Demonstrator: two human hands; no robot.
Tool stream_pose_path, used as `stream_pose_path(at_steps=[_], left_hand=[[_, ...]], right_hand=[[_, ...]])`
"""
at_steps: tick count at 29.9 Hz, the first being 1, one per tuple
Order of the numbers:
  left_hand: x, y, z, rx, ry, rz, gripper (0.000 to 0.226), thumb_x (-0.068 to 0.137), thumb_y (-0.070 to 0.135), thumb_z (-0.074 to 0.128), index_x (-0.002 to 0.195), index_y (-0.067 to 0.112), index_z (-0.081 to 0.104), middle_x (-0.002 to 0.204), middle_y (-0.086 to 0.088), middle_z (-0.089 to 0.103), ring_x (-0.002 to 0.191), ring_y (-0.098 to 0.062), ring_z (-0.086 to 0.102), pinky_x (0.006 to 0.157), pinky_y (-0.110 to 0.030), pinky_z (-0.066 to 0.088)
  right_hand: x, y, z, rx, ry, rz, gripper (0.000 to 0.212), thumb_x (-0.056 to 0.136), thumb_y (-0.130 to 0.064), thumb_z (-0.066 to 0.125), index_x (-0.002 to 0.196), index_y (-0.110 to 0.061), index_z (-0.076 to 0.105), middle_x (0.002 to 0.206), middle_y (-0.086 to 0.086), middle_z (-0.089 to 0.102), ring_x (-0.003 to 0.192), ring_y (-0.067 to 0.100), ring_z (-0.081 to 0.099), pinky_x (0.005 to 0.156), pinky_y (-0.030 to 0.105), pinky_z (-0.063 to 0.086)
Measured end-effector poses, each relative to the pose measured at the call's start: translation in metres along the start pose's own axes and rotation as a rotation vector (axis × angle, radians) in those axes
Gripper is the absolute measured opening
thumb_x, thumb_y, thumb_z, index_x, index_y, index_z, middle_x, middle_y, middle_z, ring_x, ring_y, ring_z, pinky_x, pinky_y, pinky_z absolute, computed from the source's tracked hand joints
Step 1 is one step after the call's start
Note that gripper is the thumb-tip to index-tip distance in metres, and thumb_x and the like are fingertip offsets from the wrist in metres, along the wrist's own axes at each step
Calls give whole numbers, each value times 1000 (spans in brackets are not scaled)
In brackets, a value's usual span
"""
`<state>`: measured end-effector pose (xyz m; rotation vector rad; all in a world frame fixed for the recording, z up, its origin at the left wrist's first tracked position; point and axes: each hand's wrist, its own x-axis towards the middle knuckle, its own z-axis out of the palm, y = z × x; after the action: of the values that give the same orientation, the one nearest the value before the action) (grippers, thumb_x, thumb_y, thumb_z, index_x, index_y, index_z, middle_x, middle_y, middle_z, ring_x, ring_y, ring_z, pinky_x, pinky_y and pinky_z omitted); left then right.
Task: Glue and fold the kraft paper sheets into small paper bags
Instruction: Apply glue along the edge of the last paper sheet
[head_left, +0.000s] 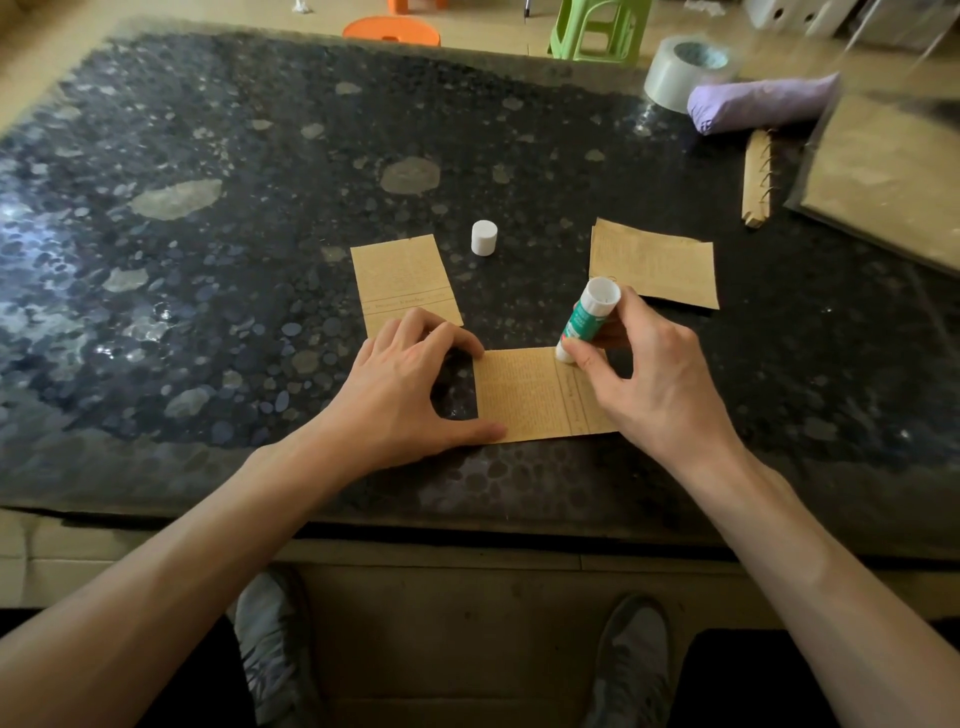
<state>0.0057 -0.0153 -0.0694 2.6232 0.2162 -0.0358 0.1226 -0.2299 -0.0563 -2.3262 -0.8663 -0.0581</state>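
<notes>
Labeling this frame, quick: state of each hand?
Left hand: open, pressing the kraft sheet down.
Right hand: grips the glue stick.

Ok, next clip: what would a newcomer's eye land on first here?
First the right hand near the table's front edge, holding a green-and-white glue stick tilted with its lower end on a kraft paper sheet. The left hand steadies that sheet's left edge. Beyond them a white cap stands upright between a left kraft piece and a right kraft piece on the dark speckled table.
</notes>
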Motion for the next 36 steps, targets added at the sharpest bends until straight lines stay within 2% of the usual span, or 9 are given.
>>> stream_pose_path(at_steps=[12, 17, 23, 29, 34, 36], left_hand=[[0, -1, 0, 7, -2, 0, 85, 61, 82, 63, 134, 41, 48, 131, 14, 36, 128, -9, 34, 107, -30, 24], [0, -1, 0, 3, 2, 2, 85, 61, 81, 64, 134, 41, 48, 130, 15, 36, 126, -7, 32, 106, -29, 23], [-1, -1, 1, 5, 12, 8, 83, 62, 79, 66, 133, 40, 49, 132, 13, 38, 125, -7, 33, 105, -28, 24], [-1, -1, 0, 4, 8, 7, 83, 62, 79, 66, 134, 41, 48, 131, 14, 37, 126, -7, 33, 105, -28, 23], [-1, 0, 0, 5, 11, 8, 84, 62, 80, 66, 134, 41, 49, 131, 14, 37, 126, -7, 33, 106, -29, 24], [-1, -1, 0, 7, 8, 7, 84, 62, 80, 65, 134, 41, 49, 131, 14, 37, 125, -7, 33, 106, -29, 24]], right_hand=[[-3, 10, -6, -6, 19, 15, 38, 96, -27, 74, 127, -11, 59, 119, 1, 69, 107, 11, 64, 88, 18, 48], [-4, 14, -6, -23, 28, 29, 40, 96, -27, 75, 128, -11, 58, 121, 2, 68, 105, 3, 56, 85, 8, 41], [-3, 16, -9, -48, 26, 44, 39, 96, -29, 73, 127, -11, 58, 121, 3, 68, 104, 4, 56, 79, 2, 37], [-3, 17, -11, -59, 29, 60, 38, 95, -27, 74, 127, -11, 59, 122, 3, 68, 110, 11, 62, 80, 2, 36], [-2, 18, -13, -66, 39, 67, 38, 96, -26, 74, 128, -12, 59, 123, 3, 68, 112, 16, 64, 88, 19, 47], [-2, 20, -13, -58, 47, 67, 37, 96, -26, 73, 127, -12, 59, 120, 2, 68, 109, 14, 65, 88, 20, 48]])
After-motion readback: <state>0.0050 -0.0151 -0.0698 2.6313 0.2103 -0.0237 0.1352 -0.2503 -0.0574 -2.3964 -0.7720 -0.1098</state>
